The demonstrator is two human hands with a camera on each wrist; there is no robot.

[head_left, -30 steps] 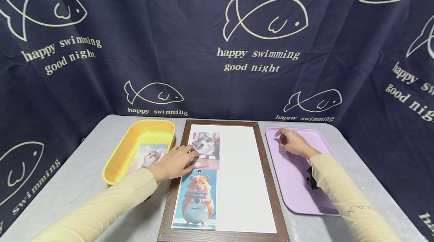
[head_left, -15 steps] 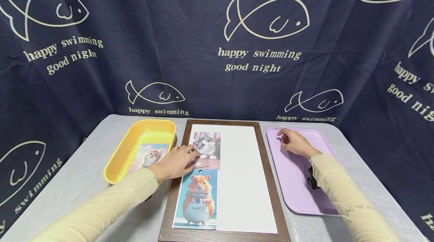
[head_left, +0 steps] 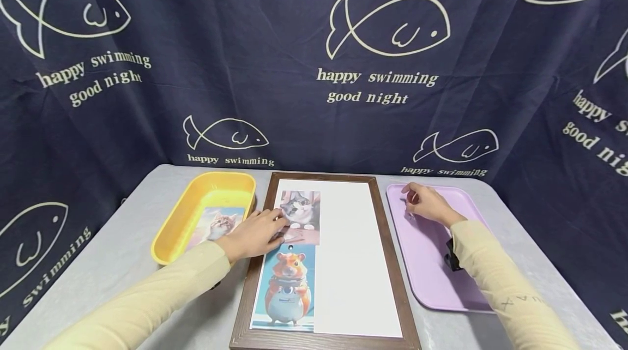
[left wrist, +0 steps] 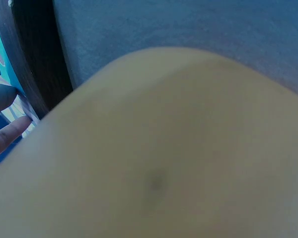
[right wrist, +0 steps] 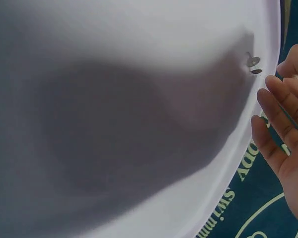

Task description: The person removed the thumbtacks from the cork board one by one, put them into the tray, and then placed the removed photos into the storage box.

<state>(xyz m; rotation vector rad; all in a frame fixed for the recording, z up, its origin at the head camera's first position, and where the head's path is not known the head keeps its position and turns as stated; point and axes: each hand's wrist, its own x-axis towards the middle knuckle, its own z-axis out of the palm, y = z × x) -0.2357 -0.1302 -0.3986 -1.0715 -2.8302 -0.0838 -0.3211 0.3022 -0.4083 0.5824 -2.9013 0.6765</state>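
Observation:
In the head view my left hand rests on the left edge of a grey-and-white cat picture. Below that picture lies a hamster picture, with a small dark round tack head near its top. Both lie on a white board with a brown wooden frame. My right hand bends over the far left corner of the purple tray. In the right wrist view thumbtacks lie on the tray beside the fingertips. I cannot tell whether thumb and index finger pinch one.
Left of the board stands a yellow basin with a kitten picture inside. A grey tabletop bears everything. Dark blue fish-print cloth hangs behind and at both sides. A sleeve covers most of the left wrist view.
The right thumb and index finger have shifted slightly over the tray corner. My left hand keeps its place on the cat picture. The head view has drifted a little.

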